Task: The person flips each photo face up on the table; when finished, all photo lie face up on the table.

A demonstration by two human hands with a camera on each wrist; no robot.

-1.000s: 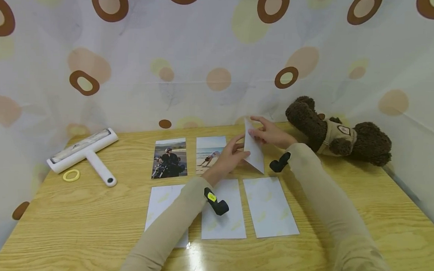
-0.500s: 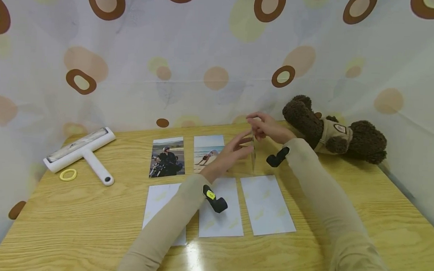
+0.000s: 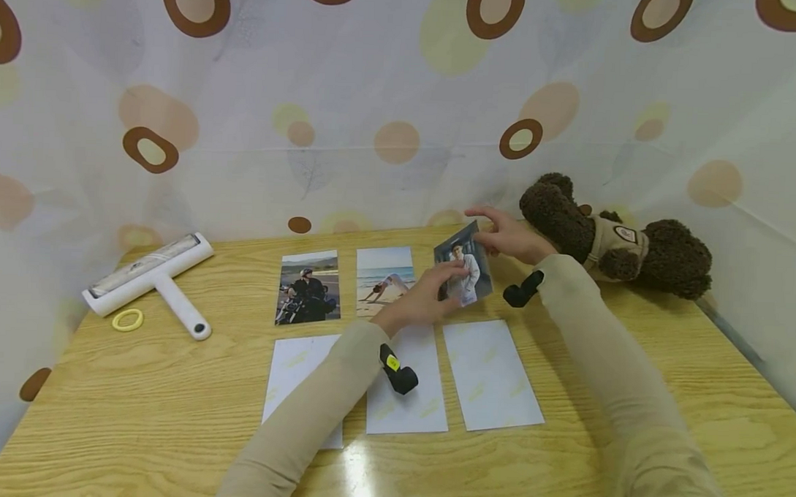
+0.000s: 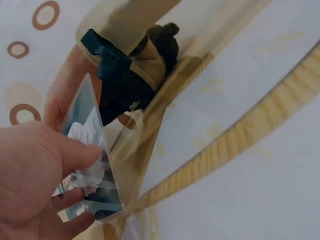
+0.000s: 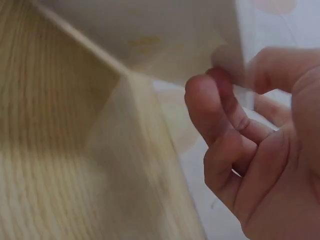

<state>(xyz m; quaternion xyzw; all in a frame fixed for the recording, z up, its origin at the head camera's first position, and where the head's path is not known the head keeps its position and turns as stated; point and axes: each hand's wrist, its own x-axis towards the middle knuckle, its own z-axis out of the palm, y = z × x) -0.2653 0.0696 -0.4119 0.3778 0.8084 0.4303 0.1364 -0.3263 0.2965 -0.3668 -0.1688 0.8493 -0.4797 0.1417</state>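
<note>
A glossy photo (image 3: 470,284) of a figure in a white jacket stands tilted above the back of the table, its picture side facing me. My right hand (image 3: 513,239) pinches it at the upper right edge; in the right wrist view the pale back of the photo (image 5: 150,35) shows beside those fingers. From the left, my left hand (image 3: 425,297) reaches over the picture side, its extended fingers touching the surface. Two photos lie face up to the left: a motorcycle photo (image 3: 308,288) and a beach photo (image 3: 384,273).
Face-down white sheets lie in front: the left sheet (image 3: 295,365), partly under my left arm, the middle sheet (image 3: 408,413) and the right sheet (image 3: 492,376). A lint roller (image 3: 150,273) and a yellow ring (image 3: 128,320) are at left. A brown teddy bear (image 3: 615,245) lies back right.
The photo has turned from its white back, through edge-on, to its picture side. My right hand has shifted slightly right with its edge, and my left fingers have moved onto the picture.
</note>
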